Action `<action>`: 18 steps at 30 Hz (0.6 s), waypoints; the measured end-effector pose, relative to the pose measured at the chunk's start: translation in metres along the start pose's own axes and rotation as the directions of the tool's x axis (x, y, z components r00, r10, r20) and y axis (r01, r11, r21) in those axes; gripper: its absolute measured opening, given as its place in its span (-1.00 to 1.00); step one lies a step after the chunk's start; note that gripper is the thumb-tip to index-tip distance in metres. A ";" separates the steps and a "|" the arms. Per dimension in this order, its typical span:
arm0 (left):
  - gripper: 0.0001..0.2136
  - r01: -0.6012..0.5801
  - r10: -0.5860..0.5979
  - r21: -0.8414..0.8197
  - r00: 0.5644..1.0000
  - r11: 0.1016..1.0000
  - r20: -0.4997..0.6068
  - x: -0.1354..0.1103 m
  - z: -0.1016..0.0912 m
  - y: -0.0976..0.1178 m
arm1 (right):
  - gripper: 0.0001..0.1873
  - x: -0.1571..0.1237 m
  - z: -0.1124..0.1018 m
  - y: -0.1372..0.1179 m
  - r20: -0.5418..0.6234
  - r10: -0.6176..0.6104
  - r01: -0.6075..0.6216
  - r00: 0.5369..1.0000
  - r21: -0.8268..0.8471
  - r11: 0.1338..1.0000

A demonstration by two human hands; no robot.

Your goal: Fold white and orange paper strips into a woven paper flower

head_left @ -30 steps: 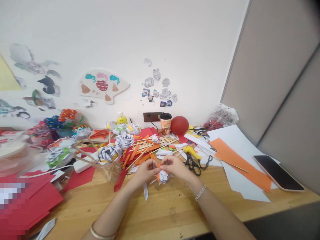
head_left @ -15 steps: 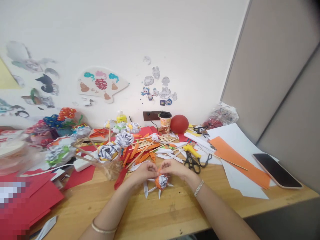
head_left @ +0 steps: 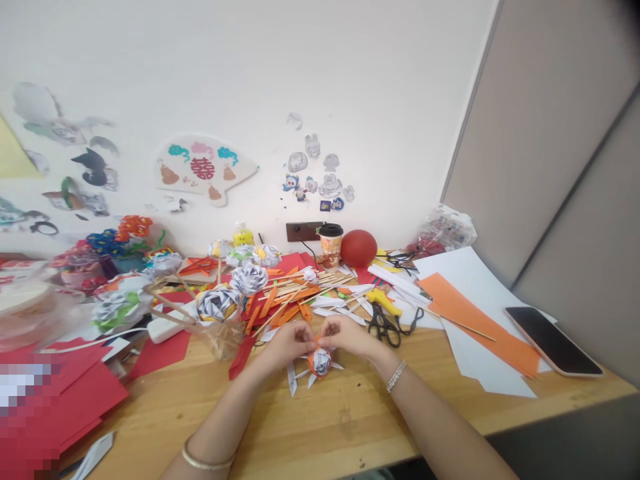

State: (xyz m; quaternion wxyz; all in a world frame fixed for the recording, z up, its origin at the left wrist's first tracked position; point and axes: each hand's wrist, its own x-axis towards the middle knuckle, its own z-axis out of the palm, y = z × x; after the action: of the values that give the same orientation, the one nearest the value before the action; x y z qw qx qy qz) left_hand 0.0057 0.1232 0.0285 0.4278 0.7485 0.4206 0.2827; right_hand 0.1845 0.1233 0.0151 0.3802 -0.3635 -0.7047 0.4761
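Observation:
A small paper flower (head_left: 321, 362), with a white and grey rolled centre and orange outer paper, is between my hands over the wooden table (head_left: 310, 427). My left hand (head_left: 295, 340) pinches its orange paper at the far side. Close against those fingertips, my right hand (head_left: 343, 335) pinches the same orange part. White pointed paper strips stick out around the flower, and a folded white strip (head_left: 292, 381) lies just left of it. My fingers cover the flower's upper part.
Beyond my hands lie wooden sticks (head_left: 287, 287) and paper scraps. Scissors (head_left: 384, 329) and a yellow glue gun (head_left: 384, 302) are to the right, near a phone (head_left: 554, 340). Finished paper flowers (head_left: 219, 302) stand in a container at left. A lidded cup (head_left: 331, 245) stands behind.
The paper flower has turned and shifted slightly left, and its white strips point differently. Both hands keep their pinch in nearly the same place.

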 end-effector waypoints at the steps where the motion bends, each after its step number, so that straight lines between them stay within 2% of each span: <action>1: -0.81 -0.006 0.006 0.010 1.000 1.000 -0.008 0.000 0.000 0.000 | -0.87 0.000 0.000 0.000 -0.021 -0.008 0.008 1.000 -0.032 0.999; 6: -0.79 -0.003 0.003 0.020 0.999 1.000 0.045 -0.001 -0.002 0.000 | -0.86 0.000 0.003 0.002 -0.080 -0.006 -0.001 0.997 -0.089 0.996; 9: -0.75 0.022 -0.026 0.074 0.998 0.997 0.057 -0.001 -0.001 0.002 | -0.81 0.001 0.003 0.005 0.005 0.009 -0.009 1.000 -0.014 1.000; 12: -0.77 -0.011 0.008 0.177 1.000 0.984 0.018 -0.002 0.000 0.004 | -0.76 0.002 0.001 0.009 0.098 0.011 -0.018 0.995 0.070 0.997; 15: -0.84 -0.038 0.038 0.237 0.999 0.971 0.005 -0.002 0.000 0.004 | -0.76 0.003 0.001 0.012 0.073 0.008 -0.011 0.997 0.043 0.999; 18: -0.85 -0.024 0.016 0.188 0.999 0.982 0.042 -0.002 -0.001 0.002 | -0.79 0.002 0.002 0.012 0.029 0.013 -0.013 0.999 -0.017 1.000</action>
State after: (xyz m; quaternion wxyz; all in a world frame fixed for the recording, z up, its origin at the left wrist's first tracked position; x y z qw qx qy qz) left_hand 0.0050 0.1217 0.0305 0.3603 0.7954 0.4293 0.2307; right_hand 0.1836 0.1281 0.0032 0.3638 -0.3644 -0.7118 0.4777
